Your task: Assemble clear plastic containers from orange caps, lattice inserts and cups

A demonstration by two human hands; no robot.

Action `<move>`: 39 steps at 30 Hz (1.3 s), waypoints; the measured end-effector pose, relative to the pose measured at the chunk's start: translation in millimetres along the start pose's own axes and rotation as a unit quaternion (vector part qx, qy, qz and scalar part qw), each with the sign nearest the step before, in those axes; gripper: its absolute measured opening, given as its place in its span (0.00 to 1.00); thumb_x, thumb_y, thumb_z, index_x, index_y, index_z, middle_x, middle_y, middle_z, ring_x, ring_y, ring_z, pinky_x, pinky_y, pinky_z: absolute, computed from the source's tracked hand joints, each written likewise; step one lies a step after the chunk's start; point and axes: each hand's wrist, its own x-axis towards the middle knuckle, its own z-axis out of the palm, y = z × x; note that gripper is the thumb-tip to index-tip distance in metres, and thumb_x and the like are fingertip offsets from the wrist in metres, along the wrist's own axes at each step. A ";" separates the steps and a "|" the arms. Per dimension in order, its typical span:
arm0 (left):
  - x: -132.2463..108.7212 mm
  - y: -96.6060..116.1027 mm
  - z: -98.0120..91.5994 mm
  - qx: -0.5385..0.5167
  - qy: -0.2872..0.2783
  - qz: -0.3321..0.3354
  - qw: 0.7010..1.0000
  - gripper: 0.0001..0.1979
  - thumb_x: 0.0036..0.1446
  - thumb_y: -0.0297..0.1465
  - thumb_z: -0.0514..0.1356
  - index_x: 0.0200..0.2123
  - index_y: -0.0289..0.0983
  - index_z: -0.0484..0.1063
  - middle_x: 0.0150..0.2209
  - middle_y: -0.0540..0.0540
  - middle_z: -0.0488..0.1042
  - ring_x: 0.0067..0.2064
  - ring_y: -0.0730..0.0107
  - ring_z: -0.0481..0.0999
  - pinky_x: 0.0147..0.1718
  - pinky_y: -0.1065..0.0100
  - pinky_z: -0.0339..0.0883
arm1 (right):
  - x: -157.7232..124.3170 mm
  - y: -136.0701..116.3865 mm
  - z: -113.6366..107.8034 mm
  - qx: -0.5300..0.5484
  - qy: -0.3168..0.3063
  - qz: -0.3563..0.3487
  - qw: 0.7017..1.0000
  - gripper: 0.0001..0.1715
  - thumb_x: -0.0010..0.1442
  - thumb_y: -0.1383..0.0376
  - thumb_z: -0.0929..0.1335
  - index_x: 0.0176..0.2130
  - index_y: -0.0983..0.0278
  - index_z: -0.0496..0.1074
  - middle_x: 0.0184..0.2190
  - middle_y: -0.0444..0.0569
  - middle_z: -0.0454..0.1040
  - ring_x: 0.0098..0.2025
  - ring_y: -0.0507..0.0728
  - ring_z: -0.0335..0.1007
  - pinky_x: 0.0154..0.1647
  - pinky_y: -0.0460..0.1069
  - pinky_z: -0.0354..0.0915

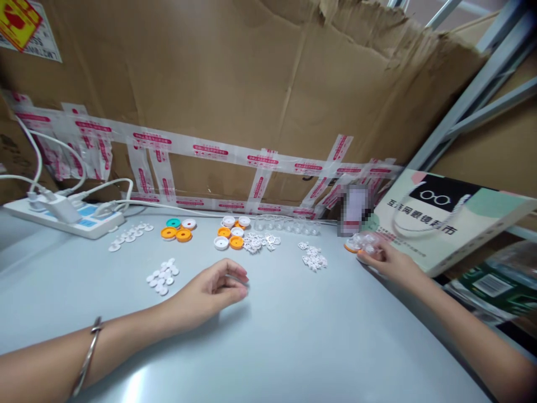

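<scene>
My left hand (218, 285) hovers over the middle of the table, fingers loosely curled and apart from the thumb, holding nothing. At the right edge, my right hand (384, 257) has its fingers closed at a cluster of clear plastic pieces (364, 242); an orange disc (349, 248) shows beneath them. Small white openwork parts (314, 258) lie between the hands, with another white pile (255, 243) farther left. Beside these are round white and orange caps (224, 233). White button-like discs (163, 276) lie near my left wrist.
A large taped cardboard box (210, 101) walls off the back. Along it stands a row of clear pieces (289, 226). A power strip (84, 218) with cables sits at left, near more caps (183, 235) and small white pieces (130, 236). A paper bag (453, 224) leans at right.
</scene>
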 end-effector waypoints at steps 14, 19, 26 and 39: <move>-3.0 6.3 4.3 0.041 -0.027 -0.001 0.999 0.10 0.53 0.35 0.58 0.35 0.35 0.67 0.34 0.47 0.71 0.38 0.68 0.71 0.41 0.64 0.62 | -78.8 -194.7 -15.8 0.109 -0.077 -0.376 0.917 0.17 0.59 0.59 0.60 0.21 0.63 0.60 0.16 0.41 0.63 0.18 0.49 0.56 0.22 0.44 0.50; -9.7 16.8 2.0 0.128 -0.019 0.072 0.989 0.08 0.56 0.34 0.55 0.31 0.34 0.69 0.31 0.47 0.73 0.34 0.69 0.71 0.37 0.67 0.65 | -85.6 -226.2 32.4 0.164 -0.155 -0.373 0.900 0.13 0.57 0.64 0.61 0.22 0.63 0.60 0.18 0.41 0.65 0.21 0.49 0.56 0.23 0.44 0.48; -9.9 68.2 -49.9 0.371 0.098 0.127 0.915 0.10 0.56 0.35 0.54 0.31 0.36 0.71 0.31 0.48 0.74 0.33 0.69 0.72 0.34 0.70 0.64 | -87.0 -224.1 39.5 0.212 -0.155 -0.367 0.892 0.15 0.58 0.63 0.60 0.21 0.63 0.57 0.17 0.41 0.62 0.20 0.48 0.55 0.23 0.44 0.49; -40.9 37.4 -181.5 0.690 0.223 -0.116 0.679 0.12 0.49 0.35 0.62 0.22 0.32 0.69 0.20 0.51 0.65 0.23 0.74 0.58 0.27 0.72 0.50 | -86.9 -222.6 39.2 0.213 -0.171 -0.370 0.888 0.15 0.58 0.63 0.61 0.21 0.63 0.58 0.18 0.40 0.61 0.21 0.49 0.54 0.24 0.44 0.50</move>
